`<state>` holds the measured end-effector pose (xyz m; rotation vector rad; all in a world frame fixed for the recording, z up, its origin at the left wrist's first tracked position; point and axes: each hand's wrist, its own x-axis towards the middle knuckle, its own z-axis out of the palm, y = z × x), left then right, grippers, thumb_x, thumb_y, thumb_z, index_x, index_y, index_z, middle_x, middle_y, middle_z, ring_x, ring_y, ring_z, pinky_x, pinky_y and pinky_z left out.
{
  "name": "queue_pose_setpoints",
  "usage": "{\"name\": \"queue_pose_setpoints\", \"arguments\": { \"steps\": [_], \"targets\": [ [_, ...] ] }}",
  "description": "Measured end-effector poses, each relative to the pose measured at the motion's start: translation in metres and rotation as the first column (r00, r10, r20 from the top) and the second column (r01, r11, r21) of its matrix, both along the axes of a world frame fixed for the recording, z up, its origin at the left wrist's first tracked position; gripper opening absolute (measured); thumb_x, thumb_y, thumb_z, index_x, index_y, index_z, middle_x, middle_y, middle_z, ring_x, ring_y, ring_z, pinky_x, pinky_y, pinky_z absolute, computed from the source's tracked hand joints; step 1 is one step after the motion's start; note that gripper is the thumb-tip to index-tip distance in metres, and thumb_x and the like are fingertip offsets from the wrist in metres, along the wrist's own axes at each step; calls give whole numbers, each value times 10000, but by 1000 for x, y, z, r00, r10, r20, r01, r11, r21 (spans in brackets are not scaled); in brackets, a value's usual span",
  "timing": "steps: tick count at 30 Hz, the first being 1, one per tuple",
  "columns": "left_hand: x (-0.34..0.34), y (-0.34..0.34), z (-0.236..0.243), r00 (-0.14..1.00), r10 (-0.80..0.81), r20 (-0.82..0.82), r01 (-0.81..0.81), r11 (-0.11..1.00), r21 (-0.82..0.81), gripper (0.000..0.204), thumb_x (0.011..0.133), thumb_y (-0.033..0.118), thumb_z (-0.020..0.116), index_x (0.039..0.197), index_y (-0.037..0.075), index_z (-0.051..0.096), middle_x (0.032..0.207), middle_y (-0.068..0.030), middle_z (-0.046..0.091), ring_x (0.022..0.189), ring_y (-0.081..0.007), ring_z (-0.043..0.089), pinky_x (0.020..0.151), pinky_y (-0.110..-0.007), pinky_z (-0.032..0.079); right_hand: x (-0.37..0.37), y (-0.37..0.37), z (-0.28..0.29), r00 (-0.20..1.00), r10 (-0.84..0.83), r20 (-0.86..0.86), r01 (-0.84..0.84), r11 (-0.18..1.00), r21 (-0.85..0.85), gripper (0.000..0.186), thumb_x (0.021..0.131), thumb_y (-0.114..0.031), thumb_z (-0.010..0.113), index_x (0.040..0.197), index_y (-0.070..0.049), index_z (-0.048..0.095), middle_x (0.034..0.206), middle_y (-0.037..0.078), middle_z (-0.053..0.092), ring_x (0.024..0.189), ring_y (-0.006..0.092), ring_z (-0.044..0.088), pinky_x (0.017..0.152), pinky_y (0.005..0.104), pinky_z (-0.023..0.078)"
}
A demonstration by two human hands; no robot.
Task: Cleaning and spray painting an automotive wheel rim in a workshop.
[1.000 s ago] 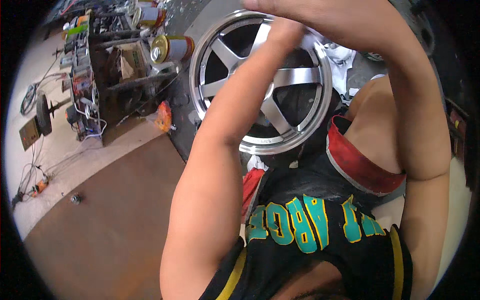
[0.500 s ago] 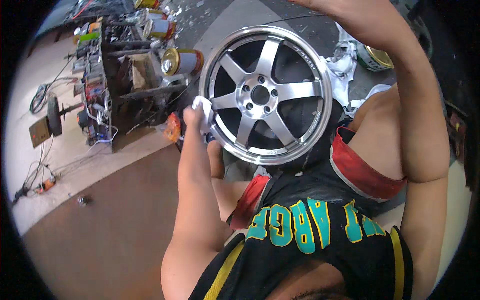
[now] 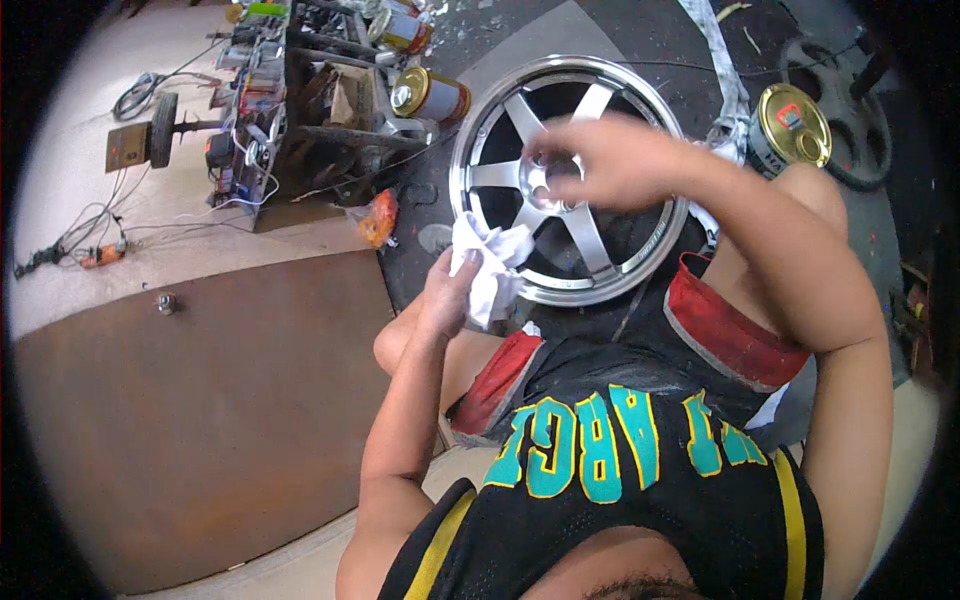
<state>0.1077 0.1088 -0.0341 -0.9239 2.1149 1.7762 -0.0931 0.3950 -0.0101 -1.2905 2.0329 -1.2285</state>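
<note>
A silver six-spoke car wheel rim (image 3: 602, 245) lies on the dark floor between my legs. My left hand (image 3: 450, 290) is closed around a bunched white cloth (image 3: 492, 275), which hangs over the rim's near-left edge. Above the hub is my right hand (image 3: 610, 160), blurred by motion and covering the centre and part of the right-hand spokes. Its fingers are smeared, so their grip is unclear, and I see nothing in it.
A cluttered workbench (image 3: 345, 135) stands at the left, with metal cans (image 3: 430, 95) beside it. An orange plastic bag (image 3: 380, 218) lies near the rim. At the right are a gold-lidded can (image 3: 792, 125), a dark spoked wheel cover (image 3: 860, 150) and a white cloth strip (image 3: 735, 90).
My left hand has brought the cloth from the rim's left edge nearer to me. My right hand has come down from the top of the view to over the hub. The view has shifted.
</note>
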Motion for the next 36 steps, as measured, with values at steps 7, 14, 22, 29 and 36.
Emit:
{"name": "queue_pose_setpoints", "arguments": {
  "steps": [7, 14, 22, 29, 36],
  "targets": [
    [7, 83, -3, 998, 47, 37, -60, 815, 577, 437, 1082, 361, 485, 1378, 48, 563, 1294, -114, 666, 1166, -233, 683, 1036, -389, 542, 127, -41, -64, 990, 139, 2, -139, 990, 10, 658, 979, -527, 655, 1373, -5, 580, 1227, 302, 677, 1162, 410, 656, 1054, 463, 499],
    [-33, 74, 10, 367, -929, 52, 908, 346, -236, 703, 1034, 442, 590, 1526, -22, 396, 1433, -276, 578, 1328, -373, 581, 1108, -449, 451, 80, -1, -102, 771, -284, 570, 183, 956, 229, 389, 974, -258, 680, 1289, -31, 653, 1150, 156, 739, 1021, 249, 720, 915, 392, 549],
    [-30, 79, 44, -93, -944, 315, 783, -265, -563, 560, 939, 478, 697, 1283, 36, 672, 1178, -204, 711, 1132, -376, 678, 947, -487, 517, 36, 0, -65, 763, -632, 135, 532, 733, 425, 402, 1006, -280, 617, 1290, -2, 677, 1066, 144, 765, 973, 194, 703, 888, 358, 536],
    [-31, 72, 58, -6, -982, 188, 707, -137, -694, 377, 931, 358, 677, 1124, 37, 711, 1061, -143, 731, 1017, -313, 694, 893, -479, 516, 12, -94, -123, 804, -508, -309, 593, 647, 480, 407, 901, -256, 627, 1182, 24, 717, 1058, 282, 726, 1023, 448, 700, 932, 520, 536],
    [-12, 52, 68, 84, -985, 154, 612, -71, -787, 304, 936, 201, 607, 1143, 1, 707, 1056, -133, 713, 1005, -287, 668, 883, -455, 477, -7, -192, -181, 398, -878, 265, 785, 475, 398, 412, 965, -234, 626, 1268, 46, 613, 1077, 199, 693, 910, 290, 681, 787, 428, 551]
  ]
}}
